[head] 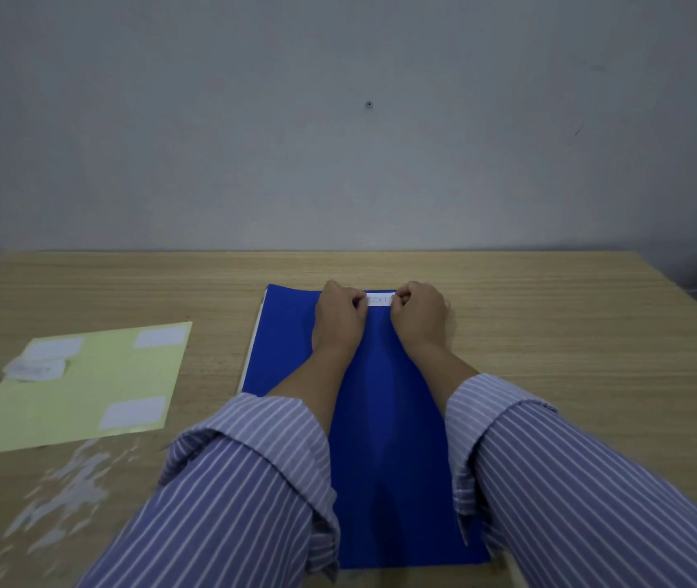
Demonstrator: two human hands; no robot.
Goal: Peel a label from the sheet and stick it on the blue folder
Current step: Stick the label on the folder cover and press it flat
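Label point(379, 300), a small white strip with faint writing too blurred to read, lies at the far end of the blue folder point(380, 418), close to its top edge and roughly centred across its width; left hand point(338, 318) is curled at the label's left end, fingertips bent down onto it, and right hand point(419, 318) is curled the same way at the right end, so the strip spans the gap between the two; both hands are closed into loose fists with their fingertips on the label, though whether they pinch it or merely press it flat against the folder cannot be told; the folder lies flat and lengthwise on the wooden surface point(571, 333), running from near the person out toward the wall, with a pale edge showing along its left side; both forearms stretch over it in rolled-up, blue-and-white striped sleeves point(253, 481); well to the left of the folder sits the pale yellow-green label sheet point(83, 401), lying at a slight angle, with white labels remaining at its corners and a crumpled white scrap point(35, 369) at its far left edge; whitish scuffed patches point(71, 490) mark the surface just in front of the sheet; a plain grey wall point(338, 120) rises behind the surface.
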